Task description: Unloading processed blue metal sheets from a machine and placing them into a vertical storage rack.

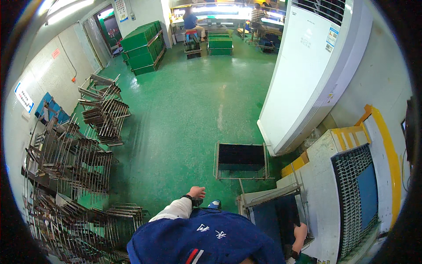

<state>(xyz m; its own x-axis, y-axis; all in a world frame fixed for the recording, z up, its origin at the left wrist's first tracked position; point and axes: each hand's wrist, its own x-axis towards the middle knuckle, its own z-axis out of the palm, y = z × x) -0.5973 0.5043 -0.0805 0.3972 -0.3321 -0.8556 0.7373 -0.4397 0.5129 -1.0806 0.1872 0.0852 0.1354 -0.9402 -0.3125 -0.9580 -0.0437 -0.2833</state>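
Note:
My left hand (196, 192) hangs over the green floor in front of my body, its fingers loosely curled with nothing visible in them. At lower right, a metal rack (272, 196) holds thin dark blue panels (266, 218) packed side by side. My right hand (300, 232) is at the right end of this rack, its fingers bent around the edge of a dark panel (286, 211). Part of the grip is hidden. Another metal rack (215, 162), filled with dark panels (241, 155), stands on the floor just ahead of it.
Many empty metal racks (72, 171) crowd the left wall. A tall white air conditioner (307, 75) stands at right, near a machine with a chain-like grid (357, 189). Green crates (143, 46) are stacked far left. Two people sit at a lit bench (224, 16) at the back.

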